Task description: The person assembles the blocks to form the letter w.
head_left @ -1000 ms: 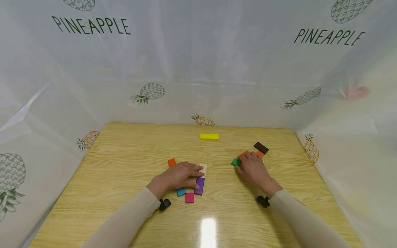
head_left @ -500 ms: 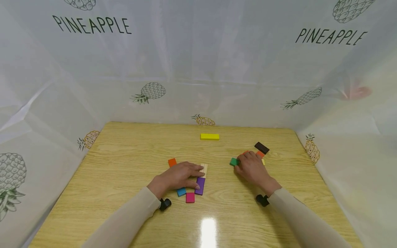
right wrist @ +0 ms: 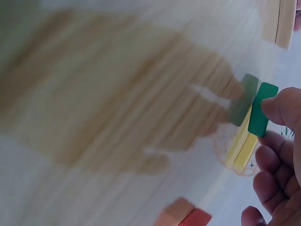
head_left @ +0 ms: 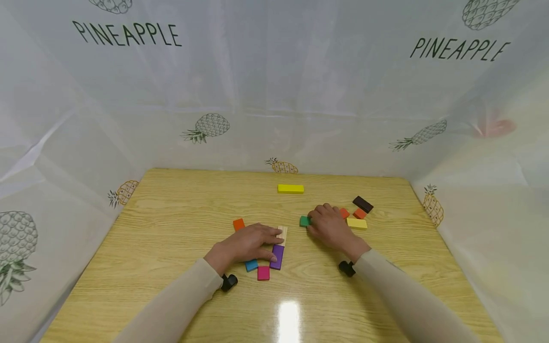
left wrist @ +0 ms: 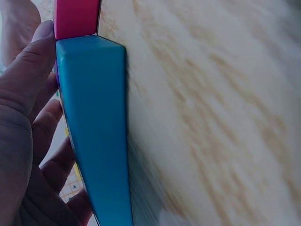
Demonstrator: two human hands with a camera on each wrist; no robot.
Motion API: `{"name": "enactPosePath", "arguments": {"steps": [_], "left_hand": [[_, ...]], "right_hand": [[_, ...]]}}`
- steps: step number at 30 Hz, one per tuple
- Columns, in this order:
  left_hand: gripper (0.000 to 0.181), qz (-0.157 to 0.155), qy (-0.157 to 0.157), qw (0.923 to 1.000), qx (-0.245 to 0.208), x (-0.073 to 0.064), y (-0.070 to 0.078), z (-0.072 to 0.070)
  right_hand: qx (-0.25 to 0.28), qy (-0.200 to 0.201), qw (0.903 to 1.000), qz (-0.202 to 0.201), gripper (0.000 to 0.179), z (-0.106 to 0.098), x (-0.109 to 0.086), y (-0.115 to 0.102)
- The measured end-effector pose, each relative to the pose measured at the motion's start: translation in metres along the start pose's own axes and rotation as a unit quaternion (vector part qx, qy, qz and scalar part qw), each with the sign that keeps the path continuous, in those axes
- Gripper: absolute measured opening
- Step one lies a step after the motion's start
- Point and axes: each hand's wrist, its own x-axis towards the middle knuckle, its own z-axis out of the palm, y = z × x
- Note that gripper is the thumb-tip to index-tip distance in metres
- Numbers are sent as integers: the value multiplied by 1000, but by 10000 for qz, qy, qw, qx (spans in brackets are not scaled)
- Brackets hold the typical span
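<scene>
Green block [head_left: 305, 221], just one, is pinched between the right hand's [head_left: 330, 226] thumb and fingers, slightly right of the table's middle. Nearest come two sleeves [head_left: 176, 300] and two black wrist fittings [head_left: 346, 268]; then one pink block [head_left: 263, 273], one blue block [head_left: 251, 266], one purple block [head_left: 279, 255], a pale wooden piece [head_left: 284, 235] and one orange block [head_left: 238, 224]. Over this group lies the left hand [head_left: 249, 243], fingers spread, hiding its middle. Further right: one pale-yellow block [head_left: 357, 224], two red-orange blocks [head_left: 359, 214], one dark block [head_left: 362, 204]; farthest, one bright-yellow block [head_left: 290, 189]. Wood-grain table [head_left: 193, 195], glare on its near part; pale sheeting [head_left: 274, 85] printed with pineapples surrounds the sides and back.
</scene>
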Motion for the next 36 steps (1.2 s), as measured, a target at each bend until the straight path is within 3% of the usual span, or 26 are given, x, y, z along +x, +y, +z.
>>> {"name": "enactPosePath", "arguments": {"steps": [11, 20, 36], "left_hand": [[58, -43, -10, 10000, 5, -1, 0, -1], [58, -22, 3, 10000, -56, -1, 0, -2], [58, -29, -11, 10000, -47, -1, 1, -1]], "right_hand": [[122, -304, 9993, -185, 27, 2, 18, -14], [180, -188, 9990, -366, 25, 7, 22, -19], [224, -296, 9988, -321, 25, 6, 22, -24]]}}
